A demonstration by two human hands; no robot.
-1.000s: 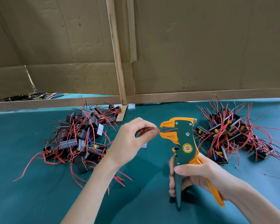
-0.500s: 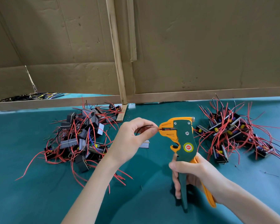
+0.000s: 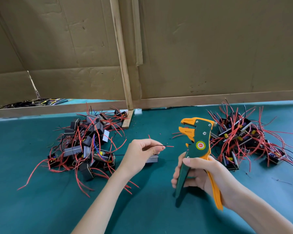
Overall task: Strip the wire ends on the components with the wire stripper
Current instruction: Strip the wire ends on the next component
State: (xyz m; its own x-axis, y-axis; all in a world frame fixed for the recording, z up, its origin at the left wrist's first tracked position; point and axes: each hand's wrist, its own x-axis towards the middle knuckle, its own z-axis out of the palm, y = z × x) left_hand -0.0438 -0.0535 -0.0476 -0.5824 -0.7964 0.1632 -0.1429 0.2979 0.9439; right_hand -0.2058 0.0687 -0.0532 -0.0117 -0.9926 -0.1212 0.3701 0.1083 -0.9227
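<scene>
Just left of the green-and-orange wire stripper (image 3: 199,141) clasped in the right hand (image 3: 201,173), the left hand (image 3: 140,152) pinches a thin red-tipped wire (image 3: 167,146), limp and best held near its tip.

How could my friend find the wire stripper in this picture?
On the teal table, look between the left pile and the right pile of red-wired parts. There the right hand holds the wire stripper upright. Only it is green and orange, with a beak-shaped head.
</scene>
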